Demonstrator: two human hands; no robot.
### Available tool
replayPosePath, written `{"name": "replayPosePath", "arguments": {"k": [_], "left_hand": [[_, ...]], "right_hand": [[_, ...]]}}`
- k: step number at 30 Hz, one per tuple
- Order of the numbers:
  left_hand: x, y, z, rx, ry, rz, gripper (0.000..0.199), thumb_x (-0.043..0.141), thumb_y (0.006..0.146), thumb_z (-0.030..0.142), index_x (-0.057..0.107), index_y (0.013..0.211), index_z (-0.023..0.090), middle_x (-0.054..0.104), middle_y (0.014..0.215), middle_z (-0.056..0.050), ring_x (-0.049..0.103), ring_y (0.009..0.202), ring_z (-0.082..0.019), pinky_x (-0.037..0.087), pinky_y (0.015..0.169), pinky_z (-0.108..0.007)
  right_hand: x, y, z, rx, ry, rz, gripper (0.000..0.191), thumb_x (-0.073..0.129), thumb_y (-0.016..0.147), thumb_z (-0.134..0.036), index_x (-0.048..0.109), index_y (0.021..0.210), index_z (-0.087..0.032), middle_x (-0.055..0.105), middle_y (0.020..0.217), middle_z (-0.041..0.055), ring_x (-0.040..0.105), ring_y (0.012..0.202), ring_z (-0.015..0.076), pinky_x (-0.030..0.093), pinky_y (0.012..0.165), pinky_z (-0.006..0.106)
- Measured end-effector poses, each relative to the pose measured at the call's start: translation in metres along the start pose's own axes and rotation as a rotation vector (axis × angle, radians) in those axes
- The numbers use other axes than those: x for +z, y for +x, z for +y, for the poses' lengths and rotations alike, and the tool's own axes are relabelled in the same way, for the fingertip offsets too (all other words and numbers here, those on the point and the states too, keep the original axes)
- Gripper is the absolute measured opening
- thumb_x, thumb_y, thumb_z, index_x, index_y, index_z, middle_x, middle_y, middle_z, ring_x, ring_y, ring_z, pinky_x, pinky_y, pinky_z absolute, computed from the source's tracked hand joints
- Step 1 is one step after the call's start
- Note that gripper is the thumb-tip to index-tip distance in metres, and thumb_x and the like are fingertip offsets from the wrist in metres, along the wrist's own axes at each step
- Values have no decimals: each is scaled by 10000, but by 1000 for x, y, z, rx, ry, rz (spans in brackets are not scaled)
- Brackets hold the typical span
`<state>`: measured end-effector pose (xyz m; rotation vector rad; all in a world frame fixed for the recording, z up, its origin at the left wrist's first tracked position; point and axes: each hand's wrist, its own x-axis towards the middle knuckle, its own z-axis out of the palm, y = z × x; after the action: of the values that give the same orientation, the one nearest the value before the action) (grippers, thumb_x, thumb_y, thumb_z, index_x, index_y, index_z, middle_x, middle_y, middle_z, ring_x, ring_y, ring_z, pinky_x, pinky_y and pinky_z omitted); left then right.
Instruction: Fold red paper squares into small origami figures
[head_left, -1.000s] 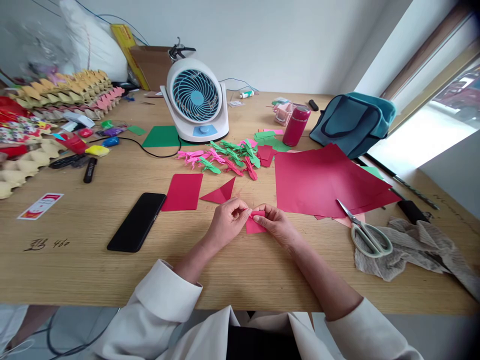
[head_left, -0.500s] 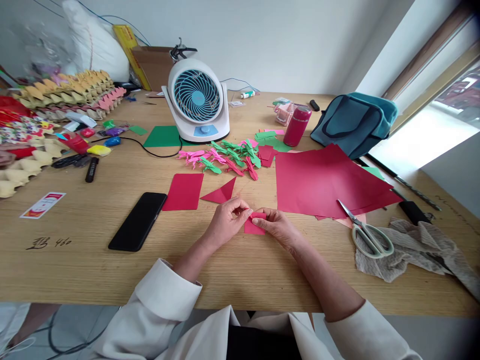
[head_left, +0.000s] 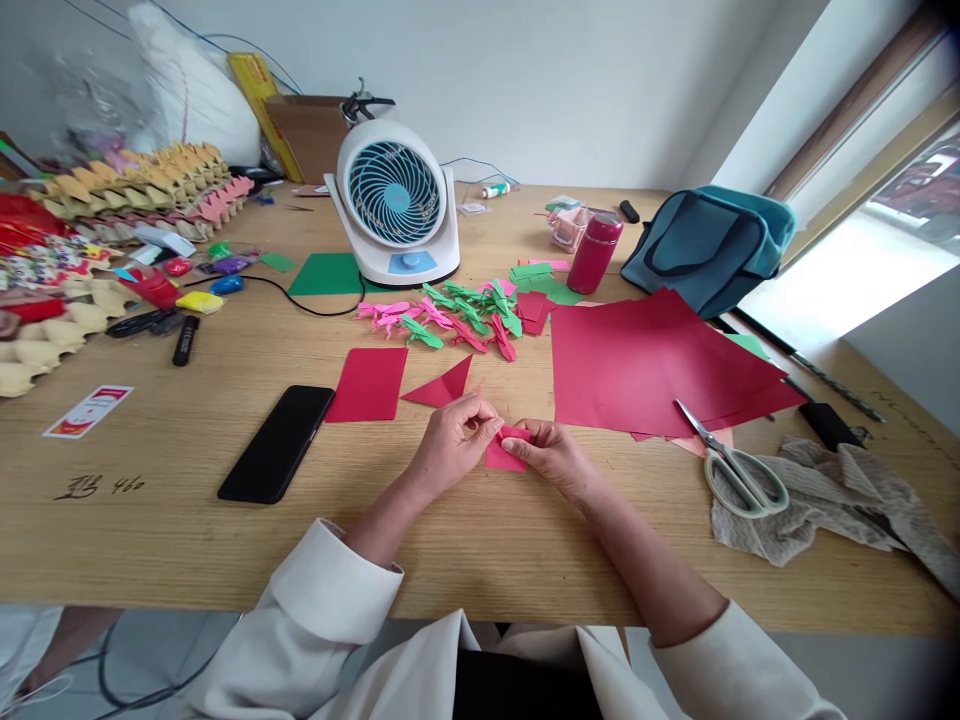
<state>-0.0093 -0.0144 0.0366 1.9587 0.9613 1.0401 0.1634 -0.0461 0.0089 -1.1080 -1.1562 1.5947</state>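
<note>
A small red piece of paper (head_left: 504, 459) is held between my two hands, just above the table. My left hand (head_left: 457, 440) pinches its upper left edge between thumb and fingertips. On its right side, my right hand (head_left: 555, 455) grips it with the thumb lying across the front. Beyond my hands lies a folded red paper triangle (head_left: 444, 385), and to its left a stack of red paper rectangles (head_left: 367, 385). Several folded paper figures (head_left: 457, 310) in green, pink and red are heaped farther back. How the held paper is folded under my fingers is hidden.
A black phone (head_left: 276, 444) lies left of my hands. Large red sheets (head_left: 637, 360) and scissors (head_left: 739, 470) on a crumpled cloth (head_left: 772, 540) are to the right. At the back stand a fan (head_left: 397, 200), a red bottle (head_left: 595, 252) and a blue bag (head_left: 705, 250).
The held red paper and my right hand have shifted very slightly to the left. My left hand keeps its pinch, and the things on the table stay in place.
</note>
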Motion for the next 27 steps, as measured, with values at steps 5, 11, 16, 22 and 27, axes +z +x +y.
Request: {"name": "replayPosePath", "arguments": {"k": [5,11,16,22,27], "left_hand": [[-2,0,2,49,38,-2,205,551,893,203,519,691,187,632,758,-23,584,743,-146,460,722,-271],[-2,0,1,51,49,5,186,555,892,204,554,706,188,649,784,-29,598,764,-151,463,725,-270],[0,0,-1,-26,37,10,75,611,848,213,634,781,188,679,818,-31,614,770,-154,468,695,-257],[5,-1,0,-135,-34,65,111,643,813,221,577,734,179,610,698,15,554,644,-113,435,620,-225],[12,-4,-4,-236,-171,70,190,715,755,226,596,898,183,629,771,15,567,667,-106,455,631,-214]], "right_hand": [[-2,0,3,-6,-17,-13,454,790,666,-551,535,643,-177,381,536,-74,245,497,60,160,479,241],[0,0,2,-22,-16,-5,462,782,671,-564,524,643,-183,384,545,-70,252,512,67,172,489,239],[3,1,1,-27,7,24,462,792,641,-584,552,670,-190,412,561,-62,277,526,79,203,503,243],[4,1,4,-95,-10,68,419,797,672,-526,545,662,-191,397,579,-60,279,538,85,215,513,250],[5,-1,2,-124,-2,90,401,779,701,-528,559,664,-194,440,613,-44,333,570,99,265,542,253]]}}
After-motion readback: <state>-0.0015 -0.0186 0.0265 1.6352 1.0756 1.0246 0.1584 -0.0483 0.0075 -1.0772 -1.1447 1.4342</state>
